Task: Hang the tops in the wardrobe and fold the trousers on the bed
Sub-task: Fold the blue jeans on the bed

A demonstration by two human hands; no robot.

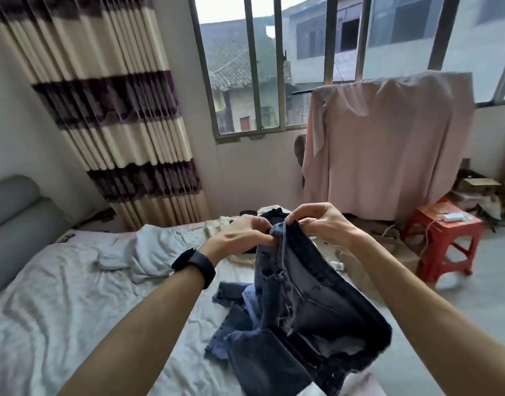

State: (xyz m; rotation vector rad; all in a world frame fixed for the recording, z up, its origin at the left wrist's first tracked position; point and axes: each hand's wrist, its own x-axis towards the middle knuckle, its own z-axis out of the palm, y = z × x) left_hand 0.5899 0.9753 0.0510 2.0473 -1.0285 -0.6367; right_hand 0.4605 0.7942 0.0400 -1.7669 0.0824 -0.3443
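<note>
Dark blue ripped jeans (pixel 299 304) — pinched at the top edge by left hand (pixel 242 232) and right hand (pixel 319 224), lifted above the bed (pixel 59 295). Hanging crumpled, frayed hems trailing onto the pale sheet near the right edge. Cream garment (pixel 217 224) and dark garment (pixel 274 214) heaped at the far end of the bed. Wardrobe (pixel 388 144) — draped in pink cloth, standing beyond the bed by the window.

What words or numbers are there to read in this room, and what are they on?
None can be read.
On top of the red stool: pale marks, too blurred to read.
On the black wristband: dark face, no digits showing.
On the cardboard box: no print to be seen.
</note>
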